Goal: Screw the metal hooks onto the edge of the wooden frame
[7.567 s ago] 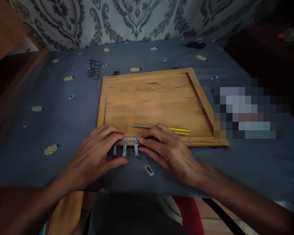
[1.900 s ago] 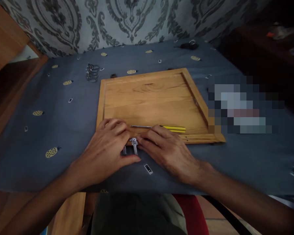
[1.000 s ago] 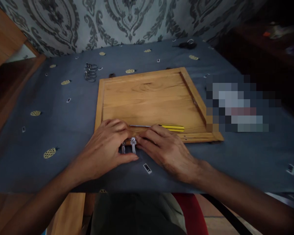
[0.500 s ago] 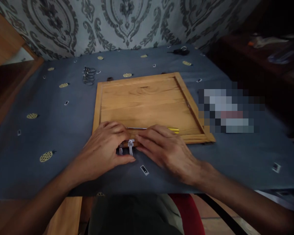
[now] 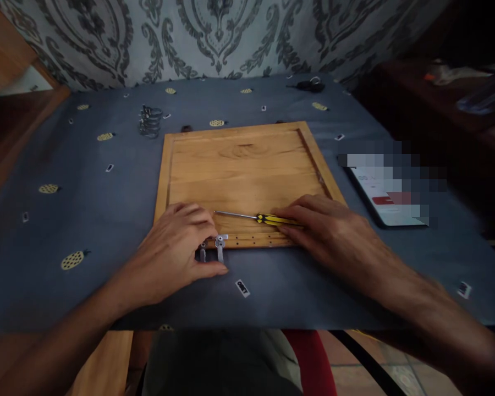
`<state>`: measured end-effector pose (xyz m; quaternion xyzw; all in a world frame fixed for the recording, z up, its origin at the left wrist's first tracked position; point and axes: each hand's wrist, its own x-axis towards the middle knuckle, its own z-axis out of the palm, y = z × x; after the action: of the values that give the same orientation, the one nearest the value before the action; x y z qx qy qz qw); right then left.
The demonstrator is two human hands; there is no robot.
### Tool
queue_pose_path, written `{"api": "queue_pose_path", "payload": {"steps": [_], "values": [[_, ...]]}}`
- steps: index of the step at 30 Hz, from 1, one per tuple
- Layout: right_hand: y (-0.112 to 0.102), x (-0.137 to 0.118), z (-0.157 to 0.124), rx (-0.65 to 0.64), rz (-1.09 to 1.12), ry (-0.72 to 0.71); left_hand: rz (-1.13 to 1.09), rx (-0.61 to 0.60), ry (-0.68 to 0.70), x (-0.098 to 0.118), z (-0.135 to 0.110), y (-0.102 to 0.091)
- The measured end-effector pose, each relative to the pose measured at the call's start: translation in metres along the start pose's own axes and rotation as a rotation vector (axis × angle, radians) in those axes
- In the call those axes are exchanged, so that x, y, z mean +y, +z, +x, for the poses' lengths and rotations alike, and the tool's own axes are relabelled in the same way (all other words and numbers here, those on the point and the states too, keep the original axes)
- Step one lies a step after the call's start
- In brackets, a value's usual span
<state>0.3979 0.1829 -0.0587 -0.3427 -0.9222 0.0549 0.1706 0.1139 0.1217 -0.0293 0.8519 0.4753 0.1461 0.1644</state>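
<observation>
Two visible metal hooks (image 5: 220,248) sit on the near rail (image 5: 245,241) of the wooden panel (image 5: 231,173), apparently placed, holes (image 5: 253,238) rightward remaining unfilled; left hand (image 5: 177,252) arches part-open around them, right hand (image 5: 332,228) grips the yellow-black screwdriver (image 5: 268,219).

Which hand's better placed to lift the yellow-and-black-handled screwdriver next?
Right, I'd say. The right hand is at the handle of the screwdriver; the left hand is by its tip, around silver metal brackets at the near edge of the brown wooden panel.
</observation>
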Motion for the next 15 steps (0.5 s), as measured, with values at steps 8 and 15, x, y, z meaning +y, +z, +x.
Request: {"api": "queue_pose_path", "payload": {"steps": [8, 15], "values": [[-0.012, -0.002, 0.002, 0.037, 0.311, 0.215, -0.017, -0.012, -0.004, 0.000, 0.000, 0.001], [-0.027, -0.031, -0.003, 0.566, 0.577, 0.583, -0.021, -0.001, 0.005, 0.001, 0.001, 0.001]]}}
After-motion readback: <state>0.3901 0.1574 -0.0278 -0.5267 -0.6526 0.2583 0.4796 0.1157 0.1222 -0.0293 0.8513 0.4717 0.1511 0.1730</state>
